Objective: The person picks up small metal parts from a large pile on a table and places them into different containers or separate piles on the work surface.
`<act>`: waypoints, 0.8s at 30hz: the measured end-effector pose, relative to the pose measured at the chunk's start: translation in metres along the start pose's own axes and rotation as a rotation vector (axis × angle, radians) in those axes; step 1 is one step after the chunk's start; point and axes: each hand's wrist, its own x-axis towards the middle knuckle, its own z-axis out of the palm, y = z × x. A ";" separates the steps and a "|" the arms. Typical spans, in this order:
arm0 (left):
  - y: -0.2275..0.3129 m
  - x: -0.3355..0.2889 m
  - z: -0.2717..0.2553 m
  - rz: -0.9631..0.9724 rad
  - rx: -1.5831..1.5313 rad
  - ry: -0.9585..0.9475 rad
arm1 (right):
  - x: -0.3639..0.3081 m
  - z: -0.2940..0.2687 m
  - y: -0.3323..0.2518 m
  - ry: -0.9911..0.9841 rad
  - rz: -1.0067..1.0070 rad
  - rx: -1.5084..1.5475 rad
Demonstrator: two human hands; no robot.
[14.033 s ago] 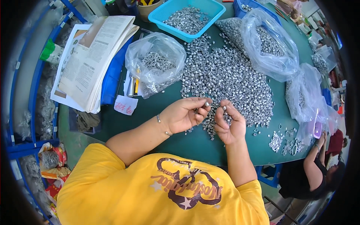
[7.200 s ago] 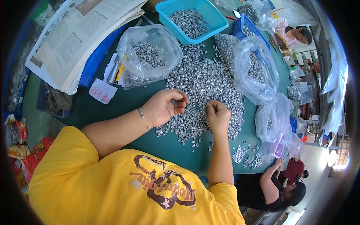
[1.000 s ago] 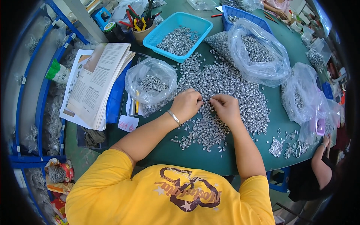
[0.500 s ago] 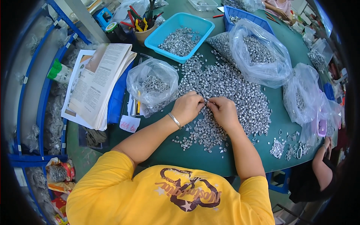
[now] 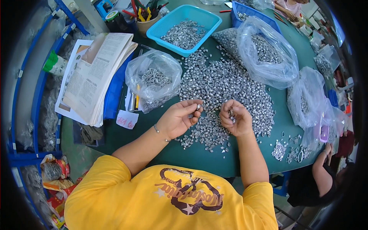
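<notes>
A wide heap of small rounded silver metal pieces point(image 5: 226, 82) spreads across the table under and beyond my hands. My left hand point(image 5: 180, 118) is raised, palm turned up, pinching a small silver metal piece point(image 5: 198, 107) between thumb and forefinger; another seems to lie against its curled fingers. To its right, my right hand point(image 5: 239, 119) is half curled around small silver metal pieces point(image 5: 232, 113), partly hidden by the fingers. The two hands are apart from each other. A bracelet point(image 5: 156, 128) circles my left wrist.
A turquoise basket point(image 5: 212, 23) and an open plastic bag point(image 5: 247, 36), both holding metal pieces, stand at the back. Left are a smaller bag point(image 5: 134, 71), a thick booklet point(image 5: 92, 76) and a tool pot point(image 5: 147, 27). Silver rings point(image 5: 295, 155) lie near the right edge, by another person's arm point(image 5: 322, 172).
My hands were together over the heap, fingertips meeting. They have drawn apart and turned palm up, with silver pieces showing in both. The whole view has shifted slightly.
</notes>
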 end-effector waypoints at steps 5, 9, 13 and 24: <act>-0.005 0.000 -0.016 0.037 -0.139 0.011 | 0.030 0.012 0.009 0.418 -0.243 -1.357; -0.004 -0.001 -0.020 0.079 -0.141 -0.030 | 0.057 0.014 0.014 0.390 -0.616 -1.832; -0.005 -0.003 -0.019 0.097 -0.131 -0.016 | 0.062 0.020 0.017 0.366 -0.571 -2.024; -0.008 -0.001 -0.025 0.110 -0.243 -0.062 | 0.044 0.016 0.001 0.171 -0.107 -0.366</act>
